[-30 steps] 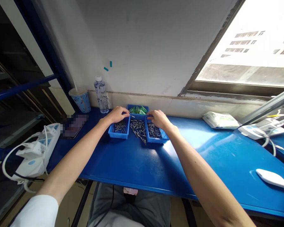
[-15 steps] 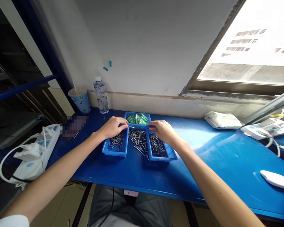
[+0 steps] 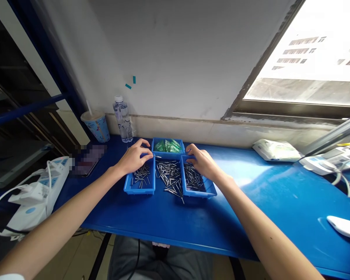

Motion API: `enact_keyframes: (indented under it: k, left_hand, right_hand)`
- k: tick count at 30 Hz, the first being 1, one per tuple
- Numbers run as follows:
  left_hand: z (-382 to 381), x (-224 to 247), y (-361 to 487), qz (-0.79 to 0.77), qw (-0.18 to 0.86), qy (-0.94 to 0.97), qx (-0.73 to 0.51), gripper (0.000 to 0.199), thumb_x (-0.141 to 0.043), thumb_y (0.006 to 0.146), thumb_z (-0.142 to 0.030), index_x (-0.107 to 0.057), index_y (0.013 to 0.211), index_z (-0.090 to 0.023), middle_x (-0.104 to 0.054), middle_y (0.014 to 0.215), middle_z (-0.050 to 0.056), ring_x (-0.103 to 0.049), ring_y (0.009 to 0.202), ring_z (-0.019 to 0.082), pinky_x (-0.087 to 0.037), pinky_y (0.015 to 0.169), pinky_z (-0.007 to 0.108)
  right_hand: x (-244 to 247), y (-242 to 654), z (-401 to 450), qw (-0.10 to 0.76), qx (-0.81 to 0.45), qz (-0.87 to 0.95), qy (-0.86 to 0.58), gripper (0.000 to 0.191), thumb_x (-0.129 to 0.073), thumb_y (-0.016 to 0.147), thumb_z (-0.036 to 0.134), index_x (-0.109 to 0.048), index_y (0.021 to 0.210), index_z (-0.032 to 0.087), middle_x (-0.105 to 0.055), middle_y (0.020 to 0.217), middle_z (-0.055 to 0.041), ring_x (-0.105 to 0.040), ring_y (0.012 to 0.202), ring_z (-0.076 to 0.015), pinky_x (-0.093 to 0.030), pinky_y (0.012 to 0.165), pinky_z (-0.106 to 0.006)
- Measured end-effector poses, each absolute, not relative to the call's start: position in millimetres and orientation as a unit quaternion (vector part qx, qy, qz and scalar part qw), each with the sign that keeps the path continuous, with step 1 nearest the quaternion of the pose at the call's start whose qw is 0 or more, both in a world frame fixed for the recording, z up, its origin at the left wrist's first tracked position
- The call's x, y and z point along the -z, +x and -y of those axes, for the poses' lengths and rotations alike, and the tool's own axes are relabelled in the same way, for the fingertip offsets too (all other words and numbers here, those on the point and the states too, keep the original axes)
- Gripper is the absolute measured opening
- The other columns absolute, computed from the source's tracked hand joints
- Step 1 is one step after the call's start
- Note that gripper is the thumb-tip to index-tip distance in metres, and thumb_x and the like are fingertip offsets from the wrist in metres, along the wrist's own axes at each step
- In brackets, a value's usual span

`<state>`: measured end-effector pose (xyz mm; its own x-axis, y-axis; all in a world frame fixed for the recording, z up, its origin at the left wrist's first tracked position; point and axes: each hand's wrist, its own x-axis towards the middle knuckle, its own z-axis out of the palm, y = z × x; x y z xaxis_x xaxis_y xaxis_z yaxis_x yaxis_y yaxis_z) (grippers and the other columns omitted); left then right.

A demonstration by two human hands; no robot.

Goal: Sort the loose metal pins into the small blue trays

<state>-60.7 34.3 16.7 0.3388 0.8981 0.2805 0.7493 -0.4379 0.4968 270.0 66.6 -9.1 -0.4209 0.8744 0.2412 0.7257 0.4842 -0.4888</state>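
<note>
My left hand [image 3: 135,156] is over the back of the left blue tray [image 3: 139,191], which holds thin metal pins. Its index finger is raised, and a small metal pin [image 3: 158,156] sticks out from the other fingertips. Over the back of the right blue tray [image 3: 200,194], full of dark metal pins, my right hand [image 3: 200,160] is bent with thumb and index finger apart. Between these trays lies a loose heap of pins [image 3: 169,173]. Behind it, a third blue tray [image 3: 167,139] contains green plastic packets [image 3: 168,146].
A bottle [image 3: 123,119], a patterned cup [image 3: 96,126] and a blurred flat object [image 3: 90,159] stand or lie at the left. Farther left is a white power strip [image 3: 55,179]. At the right are a white soft pack [image 3: 276,150], cables and a white mouse-like object [image 3: 344,226].
My left index finger has lifted away from the thumb. The fingers of my right hand have spread slightly, moving a little off the tray's back edge. The view has shifted slightly.
</note>
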Motion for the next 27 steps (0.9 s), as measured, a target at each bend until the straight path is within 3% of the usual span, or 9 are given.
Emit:
enact_keyframes:
  k: [6,15,22,25,27]
  left_hand:
    - [-32,-14,-76,-0.520,0.153,0.795,-0.273,0.031,-0.062,0.100,-0.049,-0.084,0.095,-0.026,-0.062,0.133,0.008,-0.068,0.113,0.029,-0.054,0.107,0.051]
    - [-36,-14,-86,-0.490,0.188,0.800,-0.291,0.031,-0.064,0.099,-0.050,-0.082,0.093,-0.025,-0.072,0.115,0.007,-0.070,0.101,0.025,-0.055,0.098,0.043]
    - [-41,-15,-80,-0.474,0.208,0.795,-0.318,0.029,-0.066,0.097,-0.047,-0.081,0.091,-0.024,-0.072,0.113,0.006,-0.070,0.100,0.023,-0.056,0.096,0.040]
    - [-44,-16,-75,-0.472,0.205,0.790,-0.333,0.028,-0.066,0.097,-0.046,-0.080,0.091,-0.023,-0.072,0.114,0.007,-0.070,0.104,0.025,-0.055,0.098,0.041]
    - [-47,-18,-73,-0.475,0.198,0.784,-0.346,0.029,-0.065,0.097,-0.047,-0.080,0.092,-0.023,-0.072,0.116,0.008,-0.070,0.107,0.026,-0.055,0.099,0.041]
  right_hand:
    - [6,278,-67,0.246,-0.194,0.822,-0.476,0.037,-0.050,0.081,-0.003,-0.063,0.103,0.023,-0.078,0.109,-0.0042,-0.075,0.104,-0.0205,-0.058,0.085,-0.026]
    - [-4,291,-69,0.179,-0.142,0.820,-0.525,0.010,-0.069,0.091,0.022,-0.073,0.100,0.021,-0.081,0.098,-0.0065,-0.074,0.095,-0.0265,-0.050,0.081,-0.031]
    - [-26,283,-74,0.238,-0.220,0.797,-0.510,0.028,-0.064,0.099,0.042,-0.073,0.111,0.018,-0.080,0.111,-0.0091,-0.073,0.099,-0.0237,-0.053,0.086,-0.030]
    - [-35,266,-84,0.197,-0.193,0.768,-0.578,0.044,-0.063,0.100,0.044,-0.068,0.131,0.013,-0.080,0.117,-0.0143,-0.073,0.099,-0.0260,-0.052,0.081,-0.031]
    - [-39,253,-94,0.143,-0.197,0.753,-0.611,0.042,-0.064,0.098,0.034,-0.068,0.133,0.011,-0.081,0.112,-0.0146,-0.073,0.104,-0.0269,-0.051,0.084,-0.030]
